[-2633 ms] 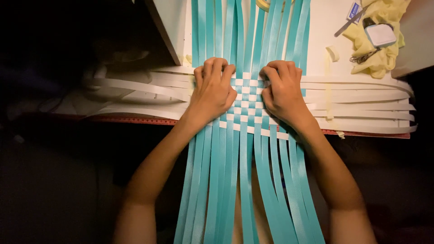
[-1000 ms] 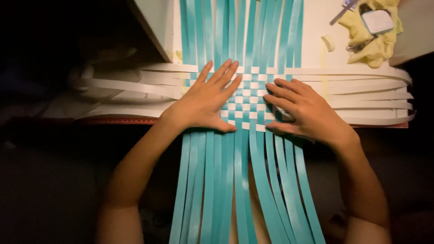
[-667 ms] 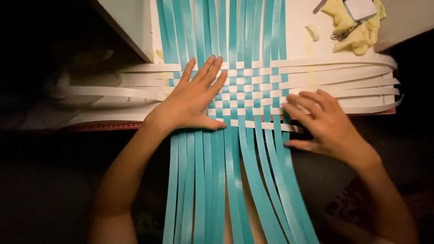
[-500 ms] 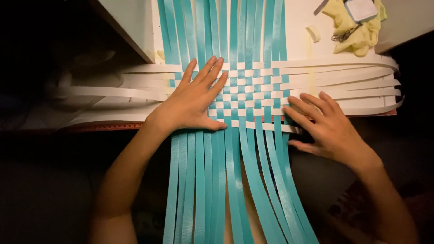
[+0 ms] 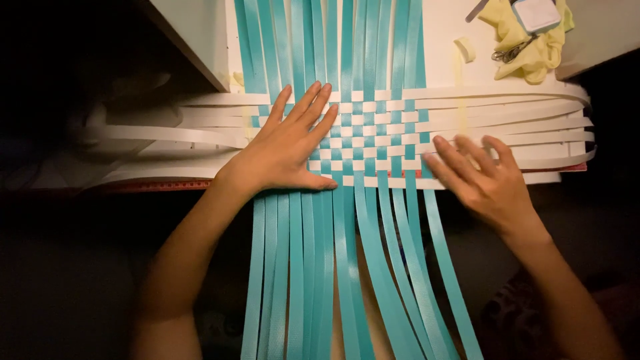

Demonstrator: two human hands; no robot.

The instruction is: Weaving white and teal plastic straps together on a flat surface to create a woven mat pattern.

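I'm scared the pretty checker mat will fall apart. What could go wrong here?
The left hand lies flat on the woven patch, but the right hand sits at its right edge, so that side might loosen. The long teal strips hang off the table's edge unsupported; their weight could drag the weave. The white strips curl loose at their ends and might slide out.

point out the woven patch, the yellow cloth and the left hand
woven patch [image 5: 373, 137], head view, on the checkered middle right of the fingers
yellow cloth [image 5: 527, 57], head view, on its lower fold
left hand [image 5: 283, 157], head view, on the back of the hand
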